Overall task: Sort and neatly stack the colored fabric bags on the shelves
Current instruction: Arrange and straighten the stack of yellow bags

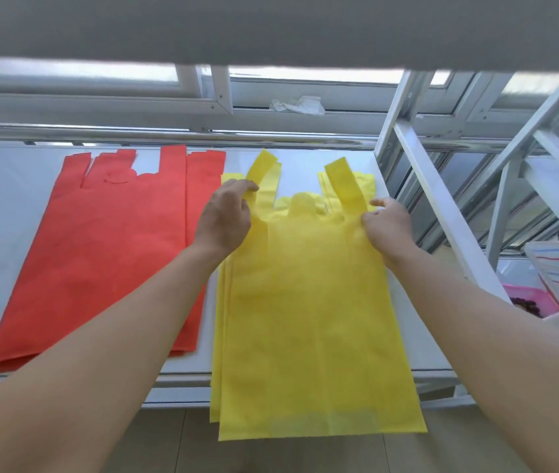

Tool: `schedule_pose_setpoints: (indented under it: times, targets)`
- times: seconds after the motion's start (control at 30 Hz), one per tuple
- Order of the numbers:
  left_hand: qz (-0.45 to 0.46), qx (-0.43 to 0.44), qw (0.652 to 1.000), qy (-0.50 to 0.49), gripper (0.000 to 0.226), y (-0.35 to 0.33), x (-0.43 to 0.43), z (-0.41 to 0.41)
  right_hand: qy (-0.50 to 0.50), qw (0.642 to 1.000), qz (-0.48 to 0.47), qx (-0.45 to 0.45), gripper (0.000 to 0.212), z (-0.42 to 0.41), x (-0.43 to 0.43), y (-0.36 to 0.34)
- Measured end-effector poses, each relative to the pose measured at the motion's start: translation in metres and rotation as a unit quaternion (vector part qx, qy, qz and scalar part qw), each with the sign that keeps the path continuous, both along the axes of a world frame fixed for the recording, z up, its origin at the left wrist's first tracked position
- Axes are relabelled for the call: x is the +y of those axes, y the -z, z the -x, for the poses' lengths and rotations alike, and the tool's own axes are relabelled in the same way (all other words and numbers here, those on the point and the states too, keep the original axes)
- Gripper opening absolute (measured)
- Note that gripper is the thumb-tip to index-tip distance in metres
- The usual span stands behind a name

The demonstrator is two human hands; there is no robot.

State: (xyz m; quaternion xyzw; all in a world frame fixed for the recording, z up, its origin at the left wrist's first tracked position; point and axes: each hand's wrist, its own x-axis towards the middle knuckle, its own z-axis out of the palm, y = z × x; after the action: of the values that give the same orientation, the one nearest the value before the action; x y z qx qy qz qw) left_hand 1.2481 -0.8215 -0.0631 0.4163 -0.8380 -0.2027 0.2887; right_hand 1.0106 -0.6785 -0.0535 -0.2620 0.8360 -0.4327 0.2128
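1. The top yellow bag lies flat on the yellow stack, which sits on the white shelf. The bag's long axis runs from the handles at the far end to the bottom hem at the near end, and that hem overhangs the shelf's front edge.
2. The left hand is at the stack's far left corner. Its fingers are curled and pinch the left handle strap.
3. The right hand is at the stack's far right corner. Its thumb and fingers look closed on the fabric at the base of the right handle, with one fingertip pointing outward.
4. Both hands are at the handle end, about equally near, so the bag's body stretches from the fingers back toward the person. Any squaring-up probably has to push it away along that axis, so that the hem meets those below.
5. The red stack lies just left of the yellow stack, parallel to it, and neither hand touches it.
6. The bags themselves look flat and empty.
7. A pink basket stands well right of the yellow stack and lower down. It holds something dark that is too small to identify.
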Motion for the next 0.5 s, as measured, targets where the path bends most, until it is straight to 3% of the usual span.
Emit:
schedule_pose_setpoints:
  times: [0.2,0.37,0.5]
  targets:
    - [-0.054,0.039,0.997,-0.032,0.037,0.0087,-0.0052,0.007,0.004,0.998,-0.004,0.059,0.039,0.0008,-0.0067,0.0022]
    - [-0.084,0.045,0.995,-0.041,0.036,0.0096,-0.007,0.009,-0.047,0.995,-0.022,0.091,0.047,0.0002,-0.0046,0.0059]
    - [-0.033,0.119,0.99,-0.067,0.038,0.0026,-0.0032,0.001,-0.082,0.986,0.065,0.128,0.045,-0.0069,-0.0086,-0.0016]
